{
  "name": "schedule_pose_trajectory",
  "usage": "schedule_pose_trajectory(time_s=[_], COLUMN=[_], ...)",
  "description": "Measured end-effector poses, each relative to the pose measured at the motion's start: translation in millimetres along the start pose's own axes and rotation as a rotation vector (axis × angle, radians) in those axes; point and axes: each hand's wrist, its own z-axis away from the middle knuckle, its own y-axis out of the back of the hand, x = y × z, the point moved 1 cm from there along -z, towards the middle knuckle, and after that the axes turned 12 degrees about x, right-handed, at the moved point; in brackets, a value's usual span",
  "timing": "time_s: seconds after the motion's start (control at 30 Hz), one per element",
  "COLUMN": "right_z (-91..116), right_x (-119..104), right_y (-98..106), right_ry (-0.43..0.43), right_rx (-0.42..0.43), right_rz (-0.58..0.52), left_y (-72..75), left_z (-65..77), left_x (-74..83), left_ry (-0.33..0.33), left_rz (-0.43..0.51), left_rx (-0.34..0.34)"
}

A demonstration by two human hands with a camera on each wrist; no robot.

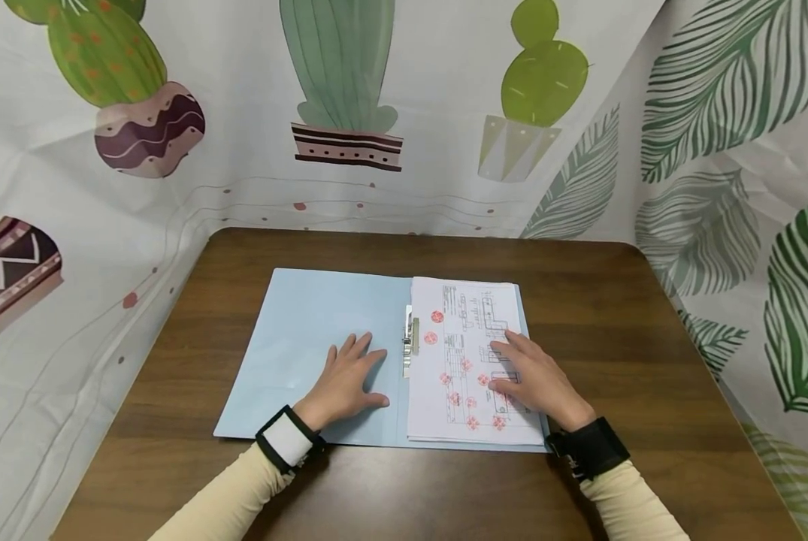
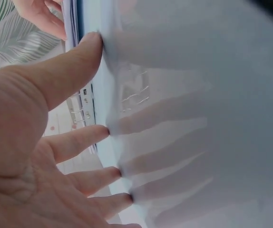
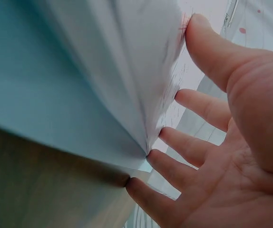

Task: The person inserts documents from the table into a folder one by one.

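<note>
A light blue folder [image 1: 309, 300] lies spread flat on the table. On its right half sits a stack of white sheets [image 1: 431, 406] with line drawings and red stamp marks. A metal clip [image 1: 410, 338] runs along the spine at the stack's left edge. My left hand [image 1: 343, 383] rests fingers spread on the bare left cover, its fingertips touching the blue surface in the left wrist view. The right hand [image 1: 535, 376] lies with spread fingers on the printed top sheet; in the right wrist view its little finger [image 3: 148, 197] reaches past the folder's edge to the wood.
The brown wooden table [image 1: 579, 300] has rounded far corners. Behind it hangs a white cloth [image 1: 241, 113] printed with cacti, and leaf-patterned cloth [image 1: 701, 218] hangs at the right. Black straps [image 1: 593, 449] go round both wrists.
</note>
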Motion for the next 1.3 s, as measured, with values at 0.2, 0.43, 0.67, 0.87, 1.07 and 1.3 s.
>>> schedule_pose_trajectory(time_s=[0.2,0.43,0.67,0.87,1.07,1.3], right_z=[0.5,1.3,-0.3,-4.2,-6.9,-3.7], right_x=[3.0,8.3,11.0,9.6,7.5,11.7], right_y=[-2.9,0.7,1.5,-4.0,-2.6,-1.0], right_ry=[0.027,0.038,0.050,0.018,0.004,-0.013], right_rx=[0.029,0.045,0.083,0.059,0.053,0.037], right_rz=[0.011,0.005,0.006,-0.005,0.000,0.008], left_y=[7.8,15.5,10.7,-4.6,-14.4,-24.0], left_z=[-7.8,-36.2,-83.4,-114.4,-132.4,-145.7], left_x=[6.5,16.9,19.2,11.0,8.8,16.5], left_ry=[-0.029,-0.033,-0.025,0.015,0.026,0.070], left_rz=[-0.020,-0.047,0.011,0.005,0.063,0.082], left_rx=[-0.015,0.010,0.072,0.118,0.147,0.142])
